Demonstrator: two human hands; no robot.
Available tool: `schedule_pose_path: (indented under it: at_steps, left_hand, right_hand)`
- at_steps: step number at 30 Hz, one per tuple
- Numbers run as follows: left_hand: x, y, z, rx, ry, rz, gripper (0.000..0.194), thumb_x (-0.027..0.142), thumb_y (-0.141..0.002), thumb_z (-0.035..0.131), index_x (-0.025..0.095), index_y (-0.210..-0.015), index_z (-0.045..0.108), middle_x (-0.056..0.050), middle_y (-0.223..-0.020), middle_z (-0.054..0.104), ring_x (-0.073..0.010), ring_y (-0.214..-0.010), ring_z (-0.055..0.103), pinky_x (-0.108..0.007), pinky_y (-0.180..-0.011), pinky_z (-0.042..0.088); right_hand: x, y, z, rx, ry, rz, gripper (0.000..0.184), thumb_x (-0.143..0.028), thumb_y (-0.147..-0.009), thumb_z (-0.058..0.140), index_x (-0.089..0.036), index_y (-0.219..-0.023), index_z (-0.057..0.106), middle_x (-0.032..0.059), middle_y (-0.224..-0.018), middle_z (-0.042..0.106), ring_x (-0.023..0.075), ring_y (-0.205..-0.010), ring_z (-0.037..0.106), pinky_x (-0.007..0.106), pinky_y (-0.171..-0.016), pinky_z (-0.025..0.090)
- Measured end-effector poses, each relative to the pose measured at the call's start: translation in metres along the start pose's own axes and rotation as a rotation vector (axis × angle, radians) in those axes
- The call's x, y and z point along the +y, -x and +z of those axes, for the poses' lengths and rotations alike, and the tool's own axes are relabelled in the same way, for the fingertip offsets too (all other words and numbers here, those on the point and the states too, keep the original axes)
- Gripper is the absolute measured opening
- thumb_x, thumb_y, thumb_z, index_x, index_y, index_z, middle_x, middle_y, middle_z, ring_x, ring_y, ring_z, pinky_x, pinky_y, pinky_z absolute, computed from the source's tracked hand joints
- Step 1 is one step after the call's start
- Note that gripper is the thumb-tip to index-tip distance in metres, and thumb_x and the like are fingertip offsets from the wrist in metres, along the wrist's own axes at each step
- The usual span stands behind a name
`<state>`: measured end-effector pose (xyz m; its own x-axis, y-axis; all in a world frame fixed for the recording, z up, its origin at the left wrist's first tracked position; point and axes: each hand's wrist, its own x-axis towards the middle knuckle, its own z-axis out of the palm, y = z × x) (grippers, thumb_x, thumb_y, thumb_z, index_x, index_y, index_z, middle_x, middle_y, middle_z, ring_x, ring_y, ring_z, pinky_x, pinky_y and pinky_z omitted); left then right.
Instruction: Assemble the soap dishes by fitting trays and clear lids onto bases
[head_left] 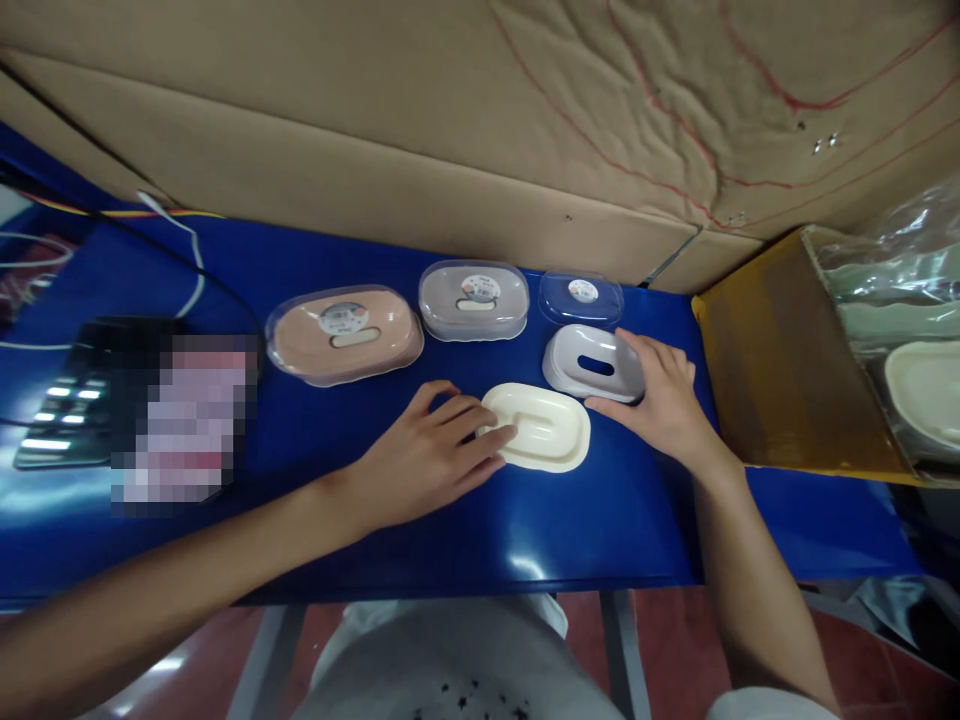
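Note:
On the blue table, a cream oval plastic tray [551,430] with a raised bar in its middle lies flat. My left hand [442,445] reaches over its left end, index finger on top and thumb at the near edge. To the right, a pale lilac oval plastic shell [564,372] with a long slot is gripped by my right hand [664,390], fingers behind and thumb in front. Just behind it lies a clear oval lid [581,298] with a round label.
A pink oval box [300,345] and a grey one [442,303], both lidded and labelled, stand at the back. An open carton [780,370] with wrapped trays is at right. Cables [199,270], a black device [82,400] and a blurred-out item [191,425] lie left. Cardboard [375,120] walls the back.

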<state>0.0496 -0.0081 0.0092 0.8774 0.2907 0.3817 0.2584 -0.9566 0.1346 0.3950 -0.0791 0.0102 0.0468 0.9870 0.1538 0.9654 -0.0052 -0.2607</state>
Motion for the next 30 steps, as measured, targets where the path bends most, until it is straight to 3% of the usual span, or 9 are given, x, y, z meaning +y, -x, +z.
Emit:
schedule_pose_path:
  at_steps: [4, 12, 18, 23, 30]
  left_hand:
    - [-0.001, 0.003, 0.004, 0.035, -0.013, -0.052, 0.024, 0.026, -0.111, 0.063, 0.02, -0.134, 0.067, -0.007, -0.114, 0.08, -0.0252, -0.1, 0.073, -0.048, -0.1, 0.049]
    - [-0.006, 0.005, 0.008, 0.053, -0.04, -0.212, 0.058, 0.038, -0.106, 0.072, 0.02, -0.157, 0.051, -0.023, -0.155, 0.061, -0.0383, -0.127, 0.067, -0.054, -0.105, 0.054]
    - [-0.008, 0.006, 0.011, -0.007, 0.018, -0.21, 0.06, 0.038, -0.106, 0.071, 0.018, -0.159, 0.048, -0.026, -0.167, 0.05, -0.0409, -0.144, 0.061, -0.057, -0.113, 0.051]
    - [-0.012, 0.009, 0.013, -0.025, 0.083, -0.219, 0.067, 0.041, -0.105, 0.074, 0.018, -0.161, 0.045, -0.025, -0.17, 0.048, -0.0393, -0.144, 0.062, -0.056, -0.115, 0.049]
    - [-0.013, 0.01, 0.016, -0.066, 0.064, -0.242, 0.069, 0.047, -0.106, 0.072, 0.017, -0.162, 0.046, -0.024, -0.167, 0.053, -0.0391, -0.143, 0.063, -0.06, -0.118, 0.045]
  right_hand:
    - [-0.021, 0.004, -0.001, -0.022, -0.079, -0.076, 0.096, -0.079, -0.092, 0.07, -0.027, -0.167, 0.04, 0.0205, -0.159, 0.057, 0.0432, -0.147, 0.054, 0.062, -0.115, 0.044]
    - [-0.061, 0.013, 0.011, -0.05, -0.107, -0.214, 0.094, -0.064, -0.099, 0.072, -0.032, -0.174, 0.025, 0.0202, -0.175, 0.042, 0.0428, -0.159, 0.046, 0.065, -0.12, 0.046]
    - [-0.067, 0.016, 0.008, -0.082, -0.113, -0.308, 0.093, -0.055, -0.101, 0.072, -0.031, -0.176, 0.021, 0.0199, -0.178, 0.038, 0.0427, -0.161, 0.045, 0.065, -0.119, 0.049]
    - [-0.065, 0.015, 0.009, -0.044, -0.087, -0.344, 0.097, -0.061, -0.101, 0.07, -0.03, -0.177, 0.019, 0.0206, -0.174, 0.046, 0.0433, -0.156, 0.051, 0.062, -0.114, 0.054]
    - [-0.065, 0.015, 0.01, -0.108, -0.012, -0.406, 0.095, -0.062, -0.104, 0.066, -0.03, -0.178, 0.018, 0.0218, -0.174, 0.045, 0.0429, -0.151, 0.056, 0.062, -0.112, 0.054]
